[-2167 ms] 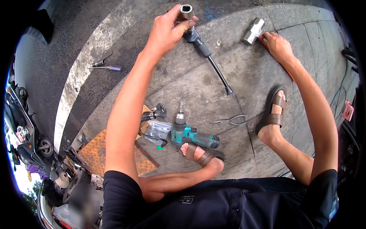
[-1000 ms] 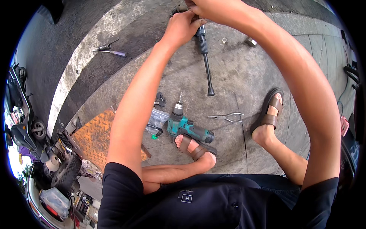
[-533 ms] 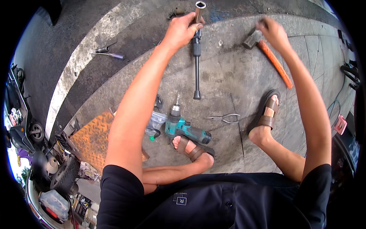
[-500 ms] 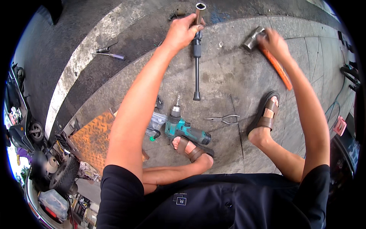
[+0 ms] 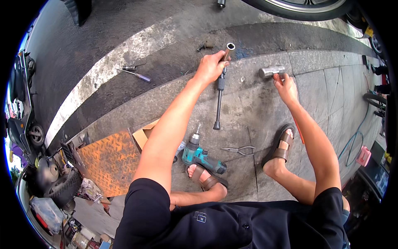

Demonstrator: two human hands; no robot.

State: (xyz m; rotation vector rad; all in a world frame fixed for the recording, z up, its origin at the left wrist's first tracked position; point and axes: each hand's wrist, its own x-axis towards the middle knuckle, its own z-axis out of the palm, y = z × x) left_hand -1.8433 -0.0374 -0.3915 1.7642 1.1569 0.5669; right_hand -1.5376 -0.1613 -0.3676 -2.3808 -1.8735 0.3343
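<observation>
My left hand point(image 5: 210, 68) is closed round a metal tube point(image 5: 230, 47) whose socket-like open end points up. In line below the hand runs a black rod point(image 5: 218, 103) with a ribbed collar; my fingers hide how the two join. To the right, my right hand point(image 5: 286, 88) grips a hammer just under its steel head point(image 5: 272, 71). The head lies nearly level and apart from the tube. Most of the orange handle point(image 5: 300, 132) is hidden along my right forearm.
Between my feet lie a teal cordless drill point(image 5: 203, 157) and pliers point(image 5: 239, 150). A rusty orange plate point(image 5: 108, 164) and a cardboard box point(image 5: 144, 133) sit left. Further off are a screwdriver point(image 5: 141, 77), a small metal part point(image 5: 205, 45) and a wheel point(image 5: 302, 9).
The view has shifted, showing more ground ahead. My right hand has turned the hammer so its head is nearly level, with the handle along my forearm. My left hand keeps its hold.
</observation>
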